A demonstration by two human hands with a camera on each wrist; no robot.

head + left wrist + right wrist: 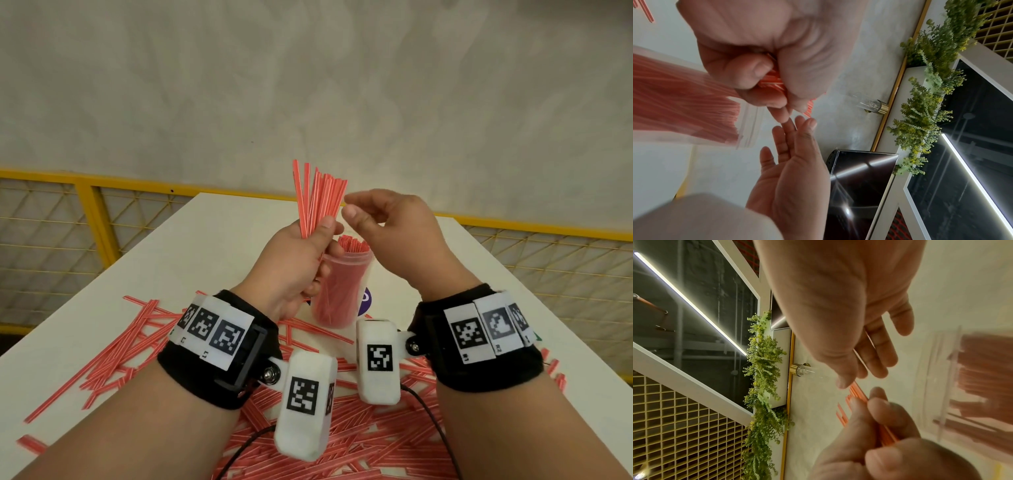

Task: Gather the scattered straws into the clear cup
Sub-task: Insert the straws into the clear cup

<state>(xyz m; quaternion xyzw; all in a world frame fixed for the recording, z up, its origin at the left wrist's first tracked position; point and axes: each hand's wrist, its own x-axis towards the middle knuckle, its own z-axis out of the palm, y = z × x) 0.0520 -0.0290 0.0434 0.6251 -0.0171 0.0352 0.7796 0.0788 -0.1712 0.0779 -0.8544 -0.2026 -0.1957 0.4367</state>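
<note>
head: our left hand (294, 260) grips one upright straw bundle (317, 198) directly above the single clear cup (342, 291), right hand (387, 233) empty, fingers loose, just right; loose straws (113, 356) beyond counting on the near surface (212, 246) | left wrist: bundle end in fist | right wrist: fingers relaxed beside bundle

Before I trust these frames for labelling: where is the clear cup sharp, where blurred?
Head view: clear cup fairly sharp behind the left hand. Left wrist view: cup smeared, close to the lens. Right wrist view: blurred too, at the right edge.
</note>
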